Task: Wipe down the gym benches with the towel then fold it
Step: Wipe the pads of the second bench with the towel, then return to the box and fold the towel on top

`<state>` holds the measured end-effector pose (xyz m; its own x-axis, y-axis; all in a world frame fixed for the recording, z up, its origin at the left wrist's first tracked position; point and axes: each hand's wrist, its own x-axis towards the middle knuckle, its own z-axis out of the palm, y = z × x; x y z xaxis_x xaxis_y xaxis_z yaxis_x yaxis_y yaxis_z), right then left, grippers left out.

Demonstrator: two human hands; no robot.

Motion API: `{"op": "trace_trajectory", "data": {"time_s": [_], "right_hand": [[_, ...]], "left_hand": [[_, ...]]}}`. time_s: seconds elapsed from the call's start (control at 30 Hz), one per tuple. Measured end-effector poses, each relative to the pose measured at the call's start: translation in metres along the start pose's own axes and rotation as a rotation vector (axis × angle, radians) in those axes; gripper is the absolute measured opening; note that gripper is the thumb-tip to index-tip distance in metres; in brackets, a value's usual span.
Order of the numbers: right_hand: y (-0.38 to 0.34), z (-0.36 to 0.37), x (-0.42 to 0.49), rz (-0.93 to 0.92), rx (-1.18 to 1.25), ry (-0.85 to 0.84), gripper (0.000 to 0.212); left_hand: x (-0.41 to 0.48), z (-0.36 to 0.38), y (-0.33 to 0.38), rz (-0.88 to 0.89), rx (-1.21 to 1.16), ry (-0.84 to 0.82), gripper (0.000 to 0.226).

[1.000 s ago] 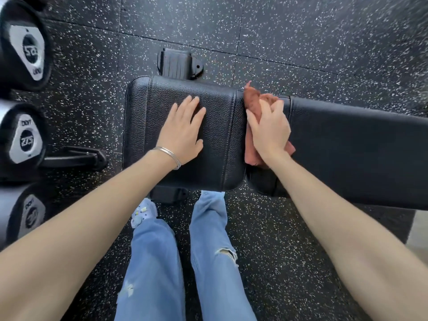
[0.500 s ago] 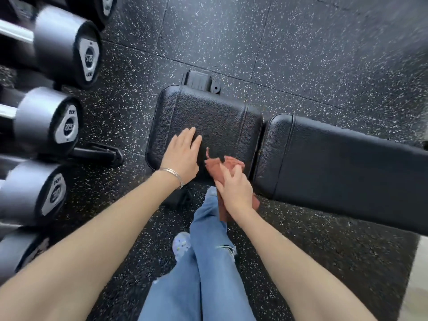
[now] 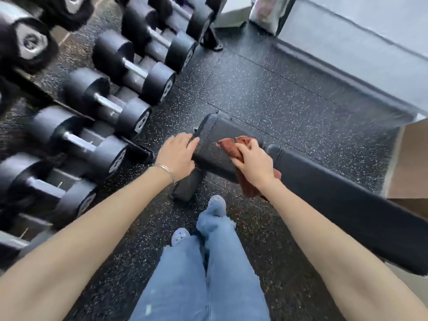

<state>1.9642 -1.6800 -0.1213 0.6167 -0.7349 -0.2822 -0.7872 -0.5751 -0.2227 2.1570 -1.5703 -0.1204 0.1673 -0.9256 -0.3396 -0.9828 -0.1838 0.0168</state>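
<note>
No words or numbers can be read anywhere in view. The dumbbells (image 3: 133, 68) on the left carry pale end-cap labels (image 3: 117, 160), but blur smears their markings beyond reading.

Rust-red towel (image 3: 234, 148) — black bench (image 3: 324, 181) — white-speckled black floor (image 3: 243, 89).
</note>
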Motion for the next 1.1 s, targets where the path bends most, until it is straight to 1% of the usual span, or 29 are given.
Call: {"op": "trace_trajectory", "data": {"time_s": [0.13,0.2,0.33,0.53,0.6,0.8,0.97,1.1], "right_hand": [[-0.027,-0.06,-0.009,-0.088,-0.051,0.058,0.042],[-0.04,-0.084,-0.008,-0.155,-0.08,0.071,0.041],[-0.065,-0.121,0.001,-0.318,-0.12,0.058,0.039],[-0.088,-0.154,0.024,-0.567,-0.194,0.027,0.039],[-0.094,-0.158,0.031,-0.681,-0.247,0.015,0.039],[-0.133,-0.149,0.029,-1.098,-0.443,0.004,0.04],[-0.182,-0.129,-0.001,-1.383,-0.5,0.003,0.044],[-0.222,-0.111,-0.038,-1.553,-0.541,-0.022,0.045]], "left_hand": [[-0.038,-0.06,-0.012,-0.091,-0.073,0.13,0.061],[-0.054,-0.082,-0.014,-0.126,-0.086,0.166,0.06],[-0.078,-0.11,-0.014,-0.198,-0.083,0.198,0.059],[-0.098,-0.126,-0.003,-0.4,-0.106,0.214,0.058],[-0.107,-0.126,0.002,-0.506,-0.136,0.231,0.059],[-0.161,-0.111,0.024,-0.822,-0.23,0.241,0.057],[-0.23,-0.085,0.052,-1.084,-0.262,0.186,0.058],[-0.286,-0.066,0.077,-1.257,-0.3,0.174,0.058]]}}
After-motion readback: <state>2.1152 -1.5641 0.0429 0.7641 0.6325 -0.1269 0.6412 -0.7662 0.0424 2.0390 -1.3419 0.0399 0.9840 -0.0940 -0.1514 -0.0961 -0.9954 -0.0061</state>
